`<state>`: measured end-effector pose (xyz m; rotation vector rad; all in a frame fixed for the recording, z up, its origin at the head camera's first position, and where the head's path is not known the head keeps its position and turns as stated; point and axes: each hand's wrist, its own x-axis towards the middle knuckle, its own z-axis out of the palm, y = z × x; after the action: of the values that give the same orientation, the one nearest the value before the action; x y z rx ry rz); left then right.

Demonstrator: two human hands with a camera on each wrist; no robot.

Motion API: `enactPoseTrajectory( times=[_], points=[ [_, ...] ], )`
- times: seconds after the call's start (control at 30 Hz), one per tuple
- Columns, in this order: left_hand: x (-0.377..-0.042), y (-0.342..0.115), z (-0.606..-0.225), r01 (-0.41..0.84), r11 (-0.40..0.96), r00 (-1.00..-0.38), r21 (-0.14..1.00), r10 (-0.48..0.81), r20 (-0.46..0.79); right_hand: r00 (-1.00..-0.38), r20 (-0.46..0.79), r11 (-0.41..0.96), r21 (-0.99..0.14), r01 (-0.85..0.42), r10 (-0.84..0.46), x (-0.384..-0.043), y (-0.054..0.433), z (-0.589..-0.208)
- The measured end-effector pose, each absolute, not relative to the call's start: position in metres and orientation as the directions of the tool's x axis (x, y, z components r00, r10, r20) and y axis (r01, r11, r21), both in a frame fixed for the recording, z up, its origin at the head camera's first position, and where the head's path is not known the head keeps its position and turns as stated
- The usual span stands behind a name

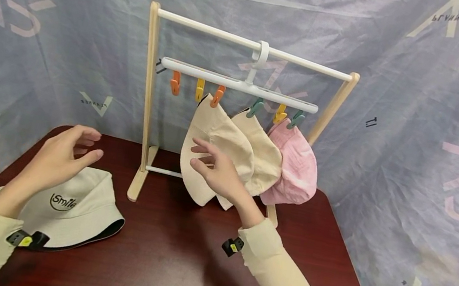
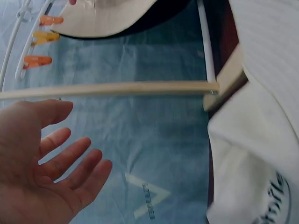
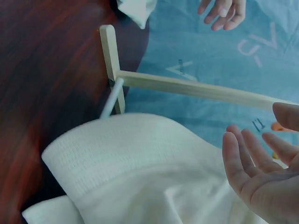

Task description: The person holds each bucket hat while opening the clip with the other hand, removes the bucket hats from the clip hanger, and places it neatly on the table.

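Note:
My left hand [image 1: 61,155] hovers over a cream bucket hat with "Smile" lettering [image 1: 84,220] on the table, fingers loosely bent and holding nothing. My right hand [image 1: 224,175], also holding nothing, is in front of a hanging cream bucket hat [image 1: 230,138], with its fingers loosely spread; in the right wrist view they are apart from the fabric. An orange clip [image 1: 217,96] grips that hat. Behind it, a second cream hat [image 1: 267,162] hangs from a green clip [image 1: 255,108]. A pink bucket hat [image 1: 298,169] hangs from another green clip [image 1: 296,119] at the right.
A white hanger [image 1: 204,74] hooks over the top rail of a wooden rack [image 1: 148,84] on the dark red table [image 1: 147,251]. At its left end, an orange clip [image 1: 175,83] and a yellow clip [image 1: 199,90] hang without hats. Printed grey fabric [image 1: 65,60] surrounds the table.

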<state>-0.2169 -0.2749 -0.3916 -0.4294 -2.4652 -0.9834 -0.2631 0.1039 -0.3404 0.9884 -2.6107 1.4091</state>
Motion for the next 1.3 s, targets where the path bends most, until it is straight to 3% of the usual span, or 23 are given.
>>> enactPoseTrajectory(
  times=[0.9,1.3],
  points=[
    [-0.275,-0.173,-0.347,0.592,0.505,-0.798,0.628,0.253,0.548,-0.782,0.495,0.386,-0.684,-0.619,-0.378,-0.262,0.159,-0.296],
    [-0.303,-0.137,-0.333,0.578,0.443,-0.809,0.685,0.201,0.552,-0.756,0.546,0.459,-0.602,-0.654,-0.361,-0.264,0.17,-0.285]
  ],
)
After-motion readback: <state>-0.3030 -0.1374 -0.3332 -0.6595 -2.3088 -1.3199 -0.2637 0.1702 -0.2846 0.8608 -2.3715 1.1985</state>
